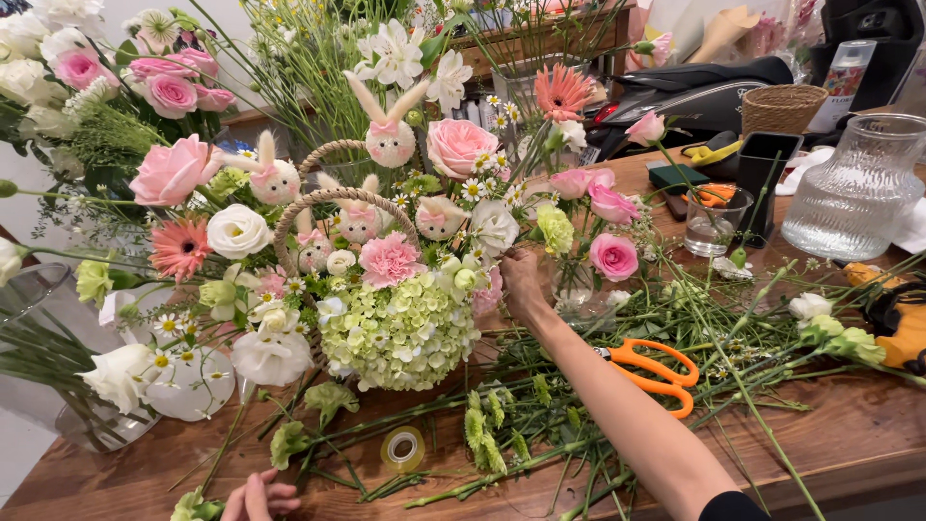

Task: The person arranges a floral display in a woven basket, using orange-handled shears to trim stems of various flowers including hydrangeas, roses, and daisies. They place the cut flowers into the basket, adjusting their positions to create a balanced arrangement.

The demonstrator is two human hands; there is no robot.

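Note:
A flower basket [328, 201] with a woven arched handle stands on the wooden table, filled with pink roses, white flowers, green hydrangea [400, 333] and small fluffy bunny figures [390, 135]. My right hand [522, 280] reaches into the right side of the arrangement, fingers closed among the blooms; what it holds is hidden. My left hand [258, 498] rests on the table at the bottom edge, fingers curled, beside a pale green flower stem [198, 504].
Orange-handled scissors [656, 371] lie among cut green stems right of my arm. A tape roll [403, 448] lies near the front. A ribbed glass jug [858, 188], a small glass cup [712, 224] and a woven basket [781, 106] stand at the right.

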